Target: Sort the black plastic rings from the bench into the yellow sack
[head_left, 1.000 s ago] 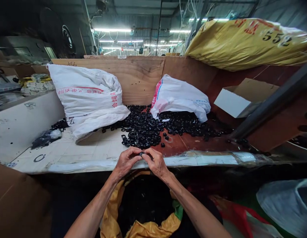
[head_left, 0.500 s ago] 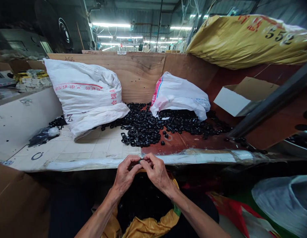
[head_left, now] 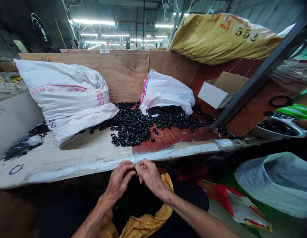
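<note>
My left hand (head_left: 119,180) and my right hand (head_left: 150,175) meet fingertip to fingertip just off the front edge of the table (head_left: 89,169). Both are closed in a pinch around something small, mostly hidden by the fingers. Beneath them is an open yellow sack (head_left: 143,226) with a dark inside. Beyond the hands, a heap of small black ring-like parts (head_left: 131,127) is spread over the table. A large white sack (head_left: 71,96) lies at the left of the heap, and a smaller white sack (head_left: 168,91) rests behind it.
A yellow bag (head_left: 223,39) lies on top at the back right. Below it is an open carton (head_left: 214,94), beside a slanted metal post (head_left: 257,76). At the right stand a metal bowl (head_left: 298,131) of black parts and a pale, open-topped bag (head_left: 252,181).
The view has swung to the right, bringing the metal bowl further into sight. My hands remain together at the fingertips; the dark piece seen between them earlier is now mostly hidden.
</note>
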The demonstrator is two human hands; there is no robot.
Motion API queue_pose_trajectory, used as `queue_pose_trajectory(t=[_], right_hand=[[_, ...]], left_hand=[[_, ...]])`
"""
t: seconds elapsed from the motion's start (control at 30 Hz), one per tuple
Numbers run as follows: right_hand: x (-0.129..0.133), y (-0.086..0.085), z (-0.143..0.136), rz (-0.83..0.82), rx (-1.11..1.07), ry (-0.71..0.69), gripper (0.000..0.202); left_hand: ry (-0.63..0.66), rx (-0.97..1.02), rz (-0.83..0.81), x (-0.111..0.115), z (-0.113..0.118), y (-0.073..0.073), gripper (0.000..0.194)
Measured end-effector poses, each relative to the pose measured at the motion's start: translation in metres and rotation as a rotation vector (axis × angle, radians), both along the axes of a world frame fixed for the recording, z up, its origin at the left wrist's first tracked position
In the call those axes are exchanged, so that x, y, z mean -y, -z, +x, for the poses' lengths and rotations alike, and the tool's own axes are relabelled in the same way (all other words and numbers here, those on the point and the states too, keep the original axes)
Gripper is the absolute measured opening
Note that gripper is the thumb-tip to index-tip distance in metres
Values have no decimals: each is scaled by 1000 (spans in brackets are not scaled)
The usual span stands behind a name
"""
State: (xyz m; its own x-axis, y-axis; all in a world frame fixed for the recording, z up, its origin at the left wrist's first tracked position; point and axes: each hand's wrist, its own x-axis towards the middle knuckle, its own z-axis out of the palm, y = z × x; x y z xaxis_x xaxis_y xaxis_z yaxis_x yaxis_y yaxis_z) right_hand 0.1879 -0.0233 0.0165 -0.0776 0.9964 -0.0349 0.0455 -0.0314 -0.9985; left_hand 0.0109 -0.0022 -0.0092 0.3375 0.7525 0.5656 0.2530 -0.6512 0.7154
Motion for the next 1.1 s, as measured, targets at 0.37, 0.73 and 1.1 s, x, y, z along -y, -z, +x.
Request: queue_pose_trajectory(t=[0.37,0.73,1.1], right_hand=[[13,11,0,-94,8,-47,15],[-111,10,81,518,982,316,18],[-91,14,33,565,645,60,19]], left_hand=[[57,-111,65,13,-1,-3,24],[-409,-575,-10,-87,11,-37,24],[-471,-404,-109,-75,-11,-26,21]])
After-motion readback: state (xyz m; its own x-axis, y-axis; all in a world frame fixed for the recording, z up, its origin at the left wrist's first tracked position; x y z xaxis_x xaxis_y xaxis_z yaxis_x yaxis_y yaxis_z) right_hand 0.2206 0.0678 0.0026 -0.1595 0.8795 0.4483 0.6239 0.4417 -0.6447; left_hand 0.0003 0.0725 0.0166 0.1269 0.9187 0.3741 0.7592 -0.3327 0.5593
